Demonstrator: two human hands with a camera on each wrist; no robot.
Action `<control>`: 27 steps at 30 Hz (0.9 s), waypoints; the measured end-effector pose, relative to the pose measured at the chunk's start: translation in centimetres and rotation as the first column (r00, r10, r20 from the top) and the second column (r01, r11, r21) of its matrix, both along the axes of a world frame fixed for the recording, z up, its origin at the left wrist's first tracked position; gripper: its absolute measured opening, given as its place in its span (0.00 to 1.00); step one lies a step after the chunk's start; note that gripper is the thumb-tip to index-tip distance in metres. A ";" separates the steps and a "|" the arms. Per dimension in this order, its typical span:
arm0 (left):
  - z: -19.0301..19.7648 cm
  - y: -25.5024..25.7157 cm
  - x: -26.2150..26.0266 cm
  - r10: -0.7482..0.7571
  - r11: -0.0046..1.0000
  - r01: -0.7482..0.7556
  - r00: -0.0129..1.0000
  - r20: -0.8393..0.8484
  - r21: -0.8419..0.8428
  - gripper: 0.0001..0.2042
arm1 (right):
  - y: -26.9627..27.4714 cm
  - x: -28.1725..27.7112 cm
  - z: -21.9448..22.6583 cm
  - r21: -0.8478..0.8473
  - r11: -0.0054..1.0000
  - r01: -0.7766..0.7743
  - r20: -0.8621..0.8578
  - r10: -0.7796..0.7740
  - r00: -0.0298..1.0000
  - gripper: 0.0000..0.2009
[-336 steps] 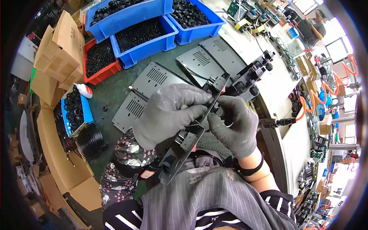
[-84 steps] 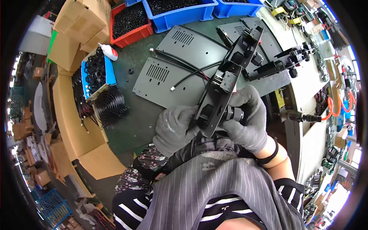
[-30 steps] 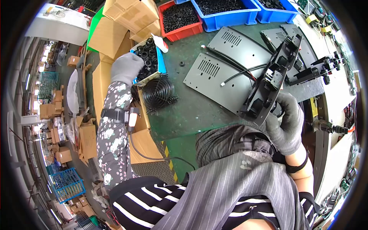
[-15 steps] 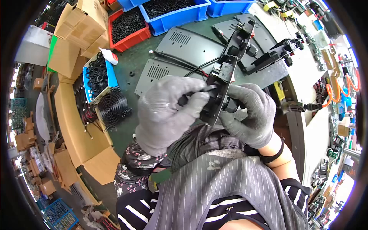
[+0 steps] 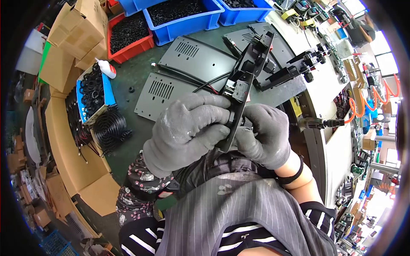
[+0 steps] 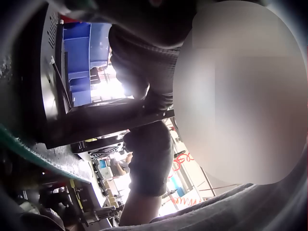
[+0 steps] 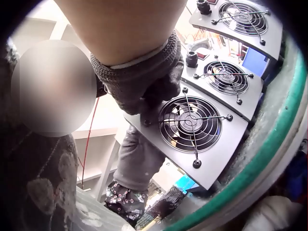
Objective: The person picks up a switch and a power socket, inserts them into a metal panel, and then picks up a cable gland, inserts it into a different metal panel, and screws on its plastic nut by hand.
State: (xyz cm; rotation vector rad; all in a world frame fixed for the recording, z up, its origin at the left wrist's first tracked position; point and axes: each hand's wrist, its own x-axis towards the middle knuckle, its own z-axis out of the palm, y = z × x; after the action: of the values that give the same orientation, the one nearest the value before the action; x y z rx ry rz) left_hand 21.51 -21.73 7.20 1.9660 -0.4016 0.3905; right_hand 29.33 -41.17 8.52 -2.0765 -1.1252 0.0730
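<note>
Both hands wear grey gloves and meet at the near end of an upright grey metal panel, tilted in front of the lap. On its inner side, the thumb and fingers of my left hand pinch a small black ring nut, mostly hidden by the fingertips. My right hand grips a black cable gland on the outer side, largely covered by thumb and fingers. The right wrist view shows the panel's outer face with a round wire fan guard; the right hand is at the corner beside it.
More grey panels lie on the green bench with cables. A blue box of black rings stands left, beside a white bottle and a black coil. Blue bins and a red bin line the back.
One second ago my left hand was at the box of black rings; it has come back to the panel's inner side with a small dark piece. My right hand stays on the gland.
</note>
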 end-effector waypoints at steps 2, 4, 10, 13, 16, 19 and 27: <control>0.1 -0.1 0.0 -0.043 0.995 0.035 0.995 -0.085 -0.097 0.08 | 0.0 0.3 -0.9 0.002 0.999 -0.033 0.106 0.032 0.994 0.21; 0.1 -0.1 0.0 -0.111 0.964 0.056 0.973 -0.203 -0.259 0.07 | 0.3 0.3 -1.1 0.006 0.999 -0.033 0.165 0.031 0.986 0.22; -0.3 -0.2 0.4 -0.224 0.912 0.116 0.945 -0.240 -0.394 0.08 | 0.5 -1.0 -1.2 0.244 0.965 0.098 0.096 -0.125 0.988 0.19; -1.4 -0.1 0.6 -0.298 0.861 0.168 0.931 -0.210 -0.480 0.08 | 0.0 -0.5 -0.4 0.180 0.984 0.022 0.028 -0.027 0.999 0.18; -1.5 0.0 0.7 -0.301 0.855 0.171 0.933 -0.200 -0.489 0.08 | -0.5 0.1 -0.3 0.087 0.995 -0.055 -0.026 0.058 0.998 0.18; -1.6 0.6 0.9 -0.278 0.915 0.197 0.941 -0.195 -0.353 0.08 | -0.5 0.1 -0.6 0.010 0.996 -0.085 -0.054 0.085 0.995 0.20; -1.4 0.2 0.8 -0.227 0.912 0.118 0.942 -0.247 -0.392 0.08 | 0.4 -0.9 -1.3 0.184 0.982 0.042 0.040 -0.051 0.998 0.20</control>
State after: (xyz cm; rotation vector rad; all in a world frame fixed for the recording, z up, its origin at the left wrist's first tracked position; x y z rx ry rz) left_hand 22.27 -21.57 5.85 1.5677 -0.2869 0.0529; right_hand 28.46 -40.80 7.21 -1.9471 -1.0680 -0.0973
